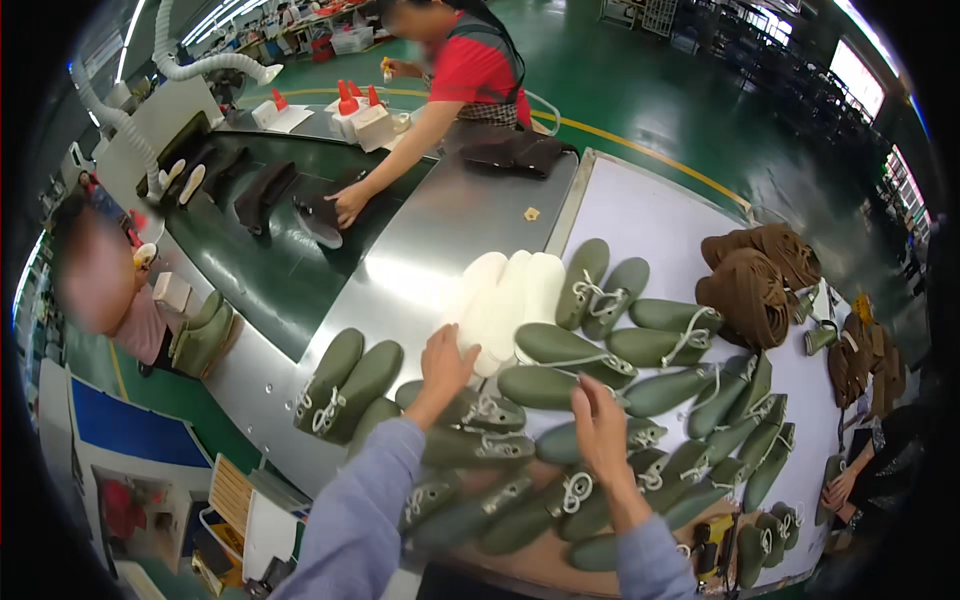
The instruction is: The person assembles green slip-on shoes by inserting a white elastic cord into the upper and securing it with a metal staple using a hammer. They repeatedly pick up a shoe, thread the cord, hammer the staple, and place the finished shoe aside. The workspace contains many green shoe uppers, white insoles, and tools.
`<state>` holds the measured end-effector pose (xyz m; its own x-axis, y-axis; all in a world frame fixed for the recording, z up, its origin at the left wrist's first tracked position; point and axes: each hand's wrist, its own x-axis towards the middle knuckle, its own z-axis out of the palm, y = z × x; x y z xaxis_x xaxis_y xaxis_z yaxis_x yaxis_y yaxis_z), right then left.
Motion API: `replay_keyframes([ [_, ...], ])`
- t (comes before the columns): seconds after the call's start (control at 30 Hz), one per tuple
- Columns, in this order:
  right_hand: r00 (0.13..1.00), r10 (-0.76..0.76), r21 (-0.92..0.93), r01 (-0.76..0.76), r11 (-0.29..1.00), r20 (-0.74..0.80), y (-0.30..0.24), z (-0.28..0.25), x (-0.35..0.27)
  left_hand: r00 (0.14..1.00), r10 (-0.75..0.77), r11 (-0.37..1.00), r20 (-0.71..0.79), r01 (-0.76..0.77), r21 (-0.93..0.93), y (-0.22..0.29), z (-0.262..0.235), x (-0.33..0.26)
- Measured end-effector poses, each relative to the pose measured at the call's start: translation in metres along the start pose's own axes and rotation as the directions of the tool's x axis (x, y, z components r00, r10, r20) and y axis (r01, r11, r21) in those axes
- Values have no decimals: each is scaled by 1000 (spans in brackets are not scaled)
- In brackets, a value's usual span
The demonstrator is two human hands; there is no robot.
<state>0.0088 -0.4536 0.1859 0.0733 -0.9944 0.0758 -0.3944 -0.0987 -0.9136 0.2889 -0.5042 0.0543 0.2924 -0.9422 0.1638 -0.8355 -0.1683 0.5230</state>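
Several dark green lace-up shoes cover the table in front of me, with white cords tied through their eyelets. My left hand (pixel 447 365) is raised over the shoes, next to a pile of white insoles (pixel 508 300); its fingers are apart and it holds nothing I can see. Above the middle of the shoes hovers my right hand (pixel 600 430), fingers stretched and thumb apart, near a green shoe (pixel 540 387). One pair of green shoes (pixel 362 380) stands left of my left hand. More green shoes (pixel 580 285) lie right of the insoles.
A dark green conveyor belt (pixel 275 275) runs at the far left, where a person in red touches a dark boot (pixel 318 225). Brown shoe uppers (pixel 750 295) are heaped at the right. A yellow-and-black tool (pixel 712 548) lies near the front edge. Another person's hand (pixel 845 490) is at far right.
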Motion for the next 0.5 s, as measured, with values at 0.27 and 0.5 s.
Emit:
replay_keyframes([
  [0.27,992,96,-802,12,597,87,90,146,190,918,-227,953,325,278,-119,32,-19,42],
  [0.5,959,280,-174,-270,947,35,84,125,198,904,-229,815,361,381,-437,53,30,74],
])
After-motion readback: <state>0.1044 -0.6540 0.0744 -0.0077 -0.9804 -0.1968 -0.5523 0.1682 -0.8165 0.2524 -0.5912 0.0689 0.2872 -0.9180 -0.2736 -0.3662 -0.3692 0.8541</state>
